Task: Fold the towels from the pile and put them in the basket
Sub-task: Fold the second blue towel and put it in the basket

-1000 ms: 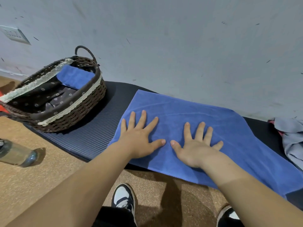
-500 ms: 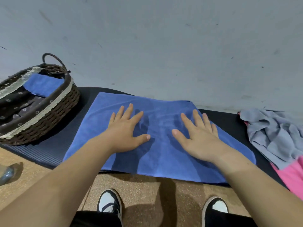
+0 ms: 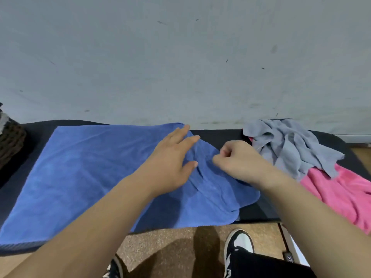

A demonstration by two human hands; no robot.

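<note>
A: What sits at the far left?

B: Only a sliver of the woven basket [image 3: 11, 137], cut off by the frame edge, resting on the dark mat [image 3: 216, 135] that runs along the foot of the grey wall [image 3: 180, 57].

A: And beside it?

B: The blue towel [image 3: 84, 169] lies spread flat over the mat, its near edge reaching the mat's front edge. Toward its right end the cloth is rumpled into soft folds.

A: Where are the hands?

B: The left hand [image 3: 170, 163] lies on the towel's right part, fingers extended and spread, gripping nothing. Just right of it, the right hand [image 3: 239, 159] is curled into a loose fist over the towel's right end; whether it pinches any cloth, I cannot tell.

A: Further right?

B: The pile: a crumpled grey towel [image 3: 291, 143] against the wall, overlapping a pink towel [image 3: 341, 191] that runs off the right edge. Below, a black-and-white shoe [image 3: 239, 241] stands on the brown floor [image 3: 170, 245].
</note>
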